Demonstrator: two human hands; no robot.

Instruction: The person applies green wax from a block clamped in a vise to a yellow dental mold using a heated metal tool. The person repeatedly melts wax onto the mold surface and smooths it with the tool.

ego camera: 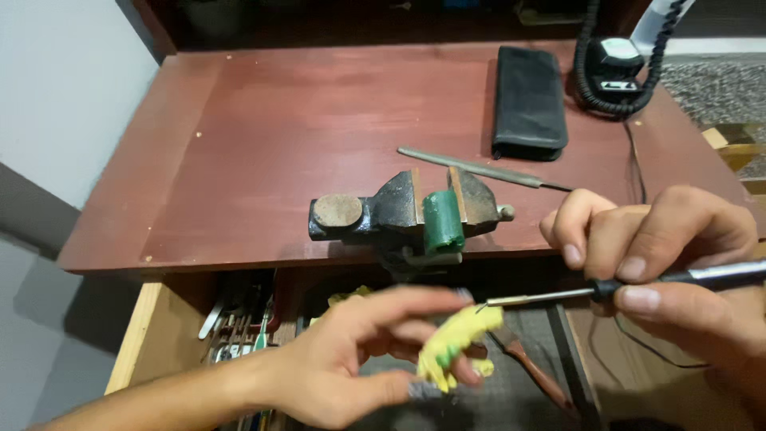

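A yellow sponge (459, 345) is pinched in the closed grip of the left hand (359, 359), below the desk (279, 128) edge. A soldering iron (638, 286) is clasped by the right hand (662, 255), its tip touching the sponge. A green block (441, 221) is clamped in the vise (399, 215).

A reddish-brown wooden desk (279, 128) fills most of the view, its top worn and speckled with small pale marks, under even indoor light. To the left a pale grey wall (56, 88) runs beside it, with a darker grey band (32, 215) lower down, and a dark wooden back panel (335, 24) rises behind the desk. An open light wood drawer (148, 327) sits under the desk's front edge, and a strip of speckled grey floor (718, 84) shows at the upper right.
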